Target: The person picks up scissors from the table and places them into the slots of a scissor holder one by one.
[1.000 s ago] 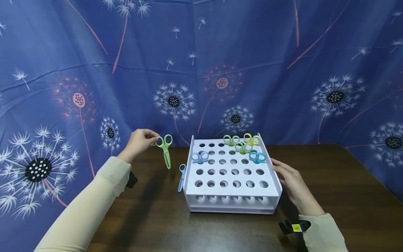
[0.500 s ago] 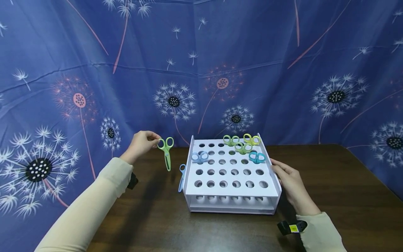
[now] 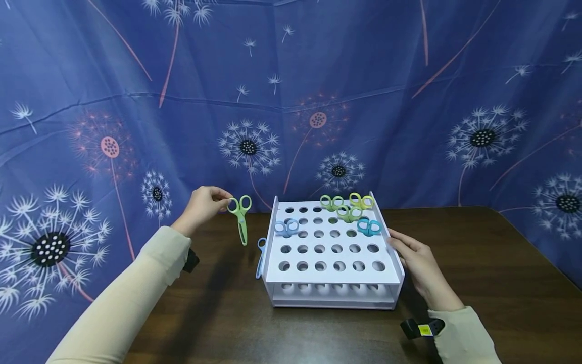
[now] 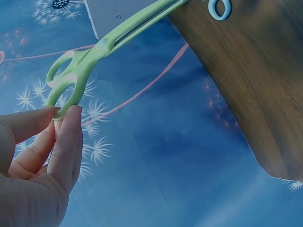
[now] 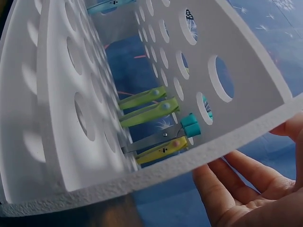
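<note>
My left hand (image 3: 203,208) pinches green scissors (image 4: 90,59) by the end of one handle loop, thumb against fingers. They hang blades down, left of the white rack (image 3: 325,275). My right hand (image 3: 424,270) touches the rack's right side panel from outside with extended fingers (image 5: 213,189). Light blue scissors (image 3: 286,228), teal scissors (image 3: 369,227), yellow scissors (image 3: 361,201) and two other green scissors (image 3: 349,214) stand in rack holes, handles up. Through the rack's open side, the right wrist view shows their blades below the top board.
Another pair of blue scissors (image 3: 260,258) is on the wooden table (image 3: 473,263), close to the rack's left panel. A blue curtain (image 3: 282,101) with dandelion prints hangs behind. The rack's top board has rows of round holes.
The green scissors in my left hand dip slightly, then rise a little, staying left of the rack. The right hand stays at the side panel. The head view shifts slightly.
</note>
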Demonstrator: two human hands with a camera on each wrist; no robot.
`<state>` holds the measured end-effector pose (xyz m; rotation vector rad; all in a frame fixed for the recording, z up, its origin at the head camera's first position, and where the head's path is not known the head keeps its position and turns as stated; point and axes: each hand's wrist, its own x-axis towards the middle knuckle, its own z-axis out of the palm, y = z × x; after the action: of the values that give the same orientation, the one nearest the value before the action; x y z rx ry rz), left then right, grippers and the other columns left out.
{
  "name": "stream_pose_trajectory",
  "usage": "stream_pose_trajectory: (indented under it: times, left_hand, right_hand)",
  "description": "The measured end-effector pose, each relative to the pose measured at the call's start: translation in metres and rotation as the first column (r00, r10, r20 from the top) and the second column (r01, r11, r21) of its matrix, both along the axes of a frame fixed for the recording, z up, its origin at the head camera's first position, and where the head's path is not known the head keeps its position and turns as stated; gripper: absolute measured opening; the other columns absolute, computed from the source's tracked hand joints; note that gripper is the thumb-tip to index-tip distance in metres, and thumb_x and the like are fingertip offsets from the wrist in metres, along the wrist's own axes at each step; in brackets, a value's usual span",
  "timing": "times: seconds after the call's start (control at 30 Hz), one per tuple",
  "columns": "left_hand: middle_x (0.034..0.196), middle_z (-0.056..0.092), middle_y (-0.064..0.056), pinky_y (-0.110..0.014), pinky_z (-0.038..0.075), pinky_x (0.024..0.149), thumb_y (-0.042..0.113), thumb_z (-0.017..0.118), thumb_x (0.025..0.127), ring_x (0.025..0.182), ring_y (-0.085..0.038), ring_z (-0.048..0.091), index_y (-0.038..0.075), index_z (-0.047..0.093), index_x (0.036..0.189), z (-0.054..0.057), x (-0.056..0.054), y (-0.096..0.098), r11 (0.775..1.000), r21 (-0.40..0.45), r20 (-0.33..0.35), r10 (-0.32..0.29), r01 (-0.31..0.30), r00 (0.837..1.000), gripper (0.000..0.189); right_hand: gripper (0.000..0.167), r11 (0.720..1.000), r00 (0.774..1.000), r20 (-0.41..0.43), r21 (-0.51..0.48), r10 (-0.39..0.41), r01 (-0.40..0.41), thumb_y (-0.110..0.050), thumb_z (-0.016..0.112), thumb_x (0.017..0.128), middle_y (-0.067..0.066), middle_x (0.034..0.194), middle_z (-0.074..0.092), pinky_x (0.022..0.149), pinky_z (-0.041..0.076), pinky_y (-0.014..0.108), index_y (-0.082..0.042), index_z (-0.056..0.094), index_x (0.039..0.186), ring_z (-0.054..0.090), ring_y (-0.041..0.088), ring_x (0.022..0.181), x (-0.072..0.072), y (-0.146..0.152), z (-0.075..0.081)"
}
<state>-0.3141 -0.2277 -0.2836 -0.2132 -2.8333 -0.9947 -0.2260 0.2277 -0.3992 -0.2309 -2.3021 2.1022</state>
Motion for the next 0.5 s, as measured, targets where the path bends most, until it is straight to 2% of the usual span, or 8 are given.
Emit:
stream_pose_trajectory:
  times: [0.13,0.23,0.5]
  left_hand:
    - [0.100,0.072,-0.016,-0.038,0.055,0.077,0.017,0.062,0.095,0.079,-0.020,0.069,0.005,0.071,0.107,0.005,0.001,0.002,1.000,-0.001,-0.022,0.006,-0.006,1.000,0.019]
    - [0.100,0.072,-0.016,-0.040,0.055,0.078,0.018,0.061,0.096,0.079,-0.018,0.068,0.006,0.071,0.108,0.008,0.002,0.003,1.000,0.002,-0.033,0.004,-0.004,0.999,0.019]
    - [0.096,0.072,-0.015,-0.039,0.053,0.079,0.019,0.061,0.096,0.080,-0.021,0.067,0.008,0.071,0.107,0.020,0.007,0.008,1.000,0.017,-0.080,0.008,-0.007,0.997,0.018]
  right_hand:
    - [0.069,1.000,1.000,0.016,0.026,0.011,-0.012,-0.044,0.058,0.095,0.001,0.128,0.057,0.076,0.052,0.017,-0.005,0.038,0.148,0.060,-0.007,0.088,-0.001,0.000,-0.002]
    - [0.070,0.999,1.000,0.022,0.033,0.016,-0.017,-0.046,0.058,0.094,0.007,0.135,0.053,0.076,0.052,0.017,-0.005,0.038,0.148,0.059,-0.008,0.089,-0.001,0.001,-0.002]
    - [0.072,0.999,1.000,0.024,0.046,0.001,-0.003,-0.048,0.058,0.093,0.000,0.129,0.056,0.076,0.051,0.017,-0.005,0.039,0.148,0.058,-0.009,0.089,-0.002,0.001,-0.001]
